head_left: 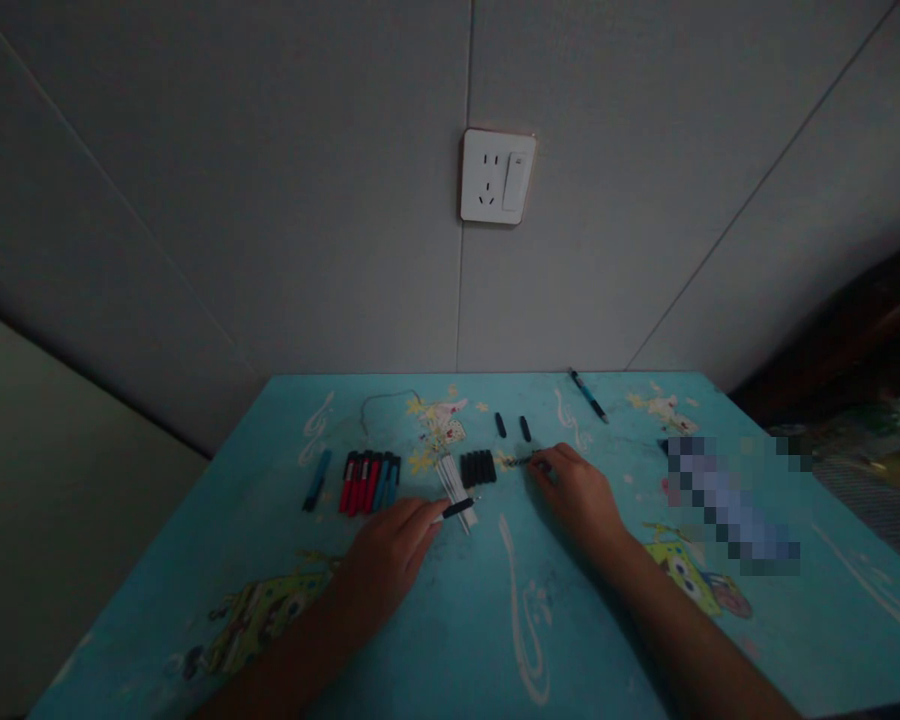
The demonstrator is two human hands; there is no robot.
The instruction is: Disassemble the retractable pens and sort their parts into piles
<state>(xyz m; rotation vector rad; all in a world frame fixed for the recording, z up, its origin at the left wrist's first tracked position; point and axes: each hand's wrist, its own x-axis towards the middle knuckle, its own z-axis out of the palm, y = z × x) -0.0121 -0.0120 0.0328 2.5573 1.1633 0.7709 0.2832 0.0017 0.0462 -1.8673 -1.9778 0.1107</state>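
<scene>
Pinched in the fingers of my left hand point(394, 545) is a white pen refill with a dark rubber grip point(459, 509) around its front and a metal tip pointing right. It crosses above a bundle of white refills point(450, 478) lying on the table. My right hand point(574, 490) has its fingertips closed at the right end of a row of small dark coil-like pieces point(519, 461), which look like springs. What sits between those fingertips is too small to make out. Between the hands, several black pen grips point(478, 468) lie side by side.
Red and blue pen barrels point(371, 483) lie in a row at left, with one blue barrel point(317, 481) apart. Two dark grips point(500, 425) lie farther back. A blue-black pen point(589, 395) rests near the wall. A blurred-out object point(735, 505) lies at right.
</scene>
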